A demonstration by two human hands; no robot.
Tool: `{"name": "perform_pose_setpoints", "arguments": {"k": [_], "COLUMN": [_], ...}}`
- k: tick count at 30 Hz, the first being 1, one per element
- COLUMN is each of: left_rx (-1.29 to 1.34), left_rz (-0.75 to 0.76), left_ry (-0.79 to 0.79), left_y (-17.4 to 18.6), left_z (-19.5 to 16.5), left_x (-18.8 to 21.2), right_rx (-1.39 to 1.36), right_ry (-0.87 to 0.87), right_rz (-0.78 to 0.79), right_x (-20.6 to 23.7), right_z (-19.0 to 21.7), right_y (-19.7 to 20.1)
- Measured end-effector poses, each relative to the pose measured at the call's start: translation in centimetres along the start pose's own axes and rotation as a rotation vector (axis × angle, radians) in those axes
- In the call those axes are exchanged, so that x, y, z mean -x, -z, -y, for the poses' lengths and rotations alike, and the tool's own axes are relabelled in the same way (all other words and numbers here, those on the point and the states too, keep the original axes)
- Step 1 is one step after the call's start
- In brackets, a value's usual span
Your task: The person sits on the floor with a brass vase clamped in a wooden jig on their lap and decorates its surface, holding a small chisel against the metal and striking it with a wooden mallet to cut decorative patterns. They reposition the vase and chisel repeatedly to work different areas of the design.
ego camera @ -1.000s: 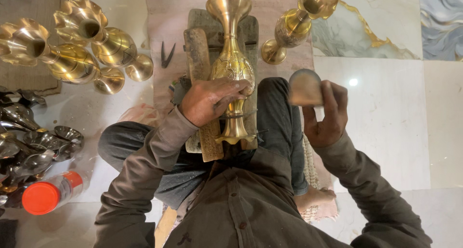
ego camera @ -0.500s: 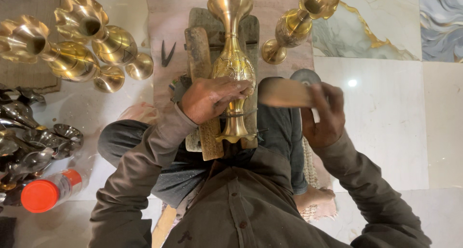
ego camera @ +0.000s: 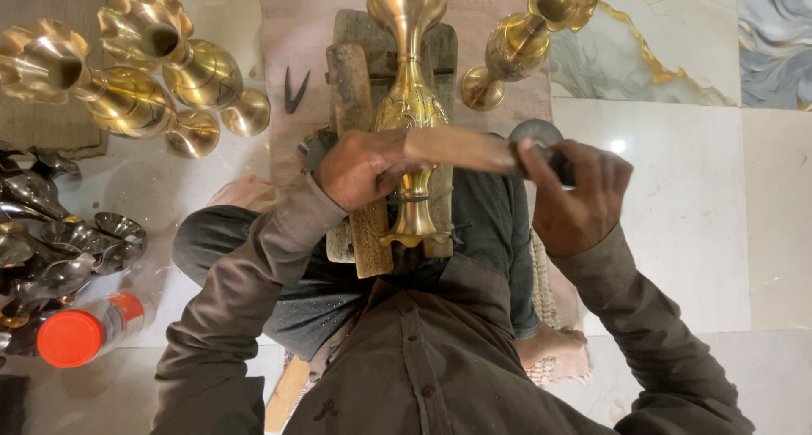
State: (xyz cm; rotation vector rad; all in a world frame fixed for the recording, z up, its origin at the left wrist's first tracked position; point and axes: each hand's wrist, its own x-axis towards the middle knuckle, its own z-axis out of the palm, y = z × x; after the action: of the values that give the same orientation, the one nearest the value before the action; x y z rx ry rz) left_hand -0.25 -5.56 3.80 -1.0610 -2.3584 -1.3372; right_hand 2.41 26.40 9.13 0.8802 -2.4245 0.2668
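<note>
three brass vases (ego camera: 144,71) lie at the left of the wooden block (ego camera: 359,147), and one more vase (ego camera: 524,38) lies at the right, near the tile edge. the left hand (ego camera: 364,169) presses closed fingers on the brass vase (ego camera: 410,105) lying on the block over the lap, and the right hand (ego camera: 579,198) grips a mallet (ego camera: 474,150) tight, its head across the vase.

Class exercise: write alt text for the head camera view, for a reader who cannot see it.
A seated person's left hand steadies a brass vase lying on a wooden block over their lap, while the right hand swings a wooden mallet across it. More brass vases lie on the floor nearby.
</note>
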Motion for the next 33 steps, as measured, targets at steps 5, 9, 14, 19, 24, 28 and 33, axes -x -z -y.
{"name": "perform_pose_setpoints", "arguments": {"k": [5,9,14,19,24,28,33], "left_rx": [-0.006,-0.027,-0.096,-0.046,-0.016,-0.090,-0.049], "left_rz": [0.007,0.024,0.073,0.041,0.017,0.063,0.058], "left_ry": [-0.002,0.020,0.079,0.006,-0.027,0.032,0.025], "left_y": [0.31,0.36,0.25,0.34,0.40,0.44,0.59], "left_z": [0.10,0.04,0.16,0.34,0.23,0.15,0.27], "left_x": [-0.07,0.02,0.03,-0.01,-0.08,-0.17,-0.07], "right_rx": [-0.425,-0.055,0.107,-0.064,-0.185,-0.063,-0.164], "right_ry": [-0.057,-0.004,0.050,0.029,0.014,0.020,-0.015], "right_rz": [-0.161,-0.035,-0.003,-0.029,-0.078,-0.048,-0.048], "right_x": [-0.44,-0.57,-0.72,-1.02,-0.82,-0.23,-0.20], "right_z": [0.60,0.93,0.71,0.73,0.80,0.34,0.51], "right_y": [0.60,0.52,0.41,0.81,0.47,0.32,0.41]}}
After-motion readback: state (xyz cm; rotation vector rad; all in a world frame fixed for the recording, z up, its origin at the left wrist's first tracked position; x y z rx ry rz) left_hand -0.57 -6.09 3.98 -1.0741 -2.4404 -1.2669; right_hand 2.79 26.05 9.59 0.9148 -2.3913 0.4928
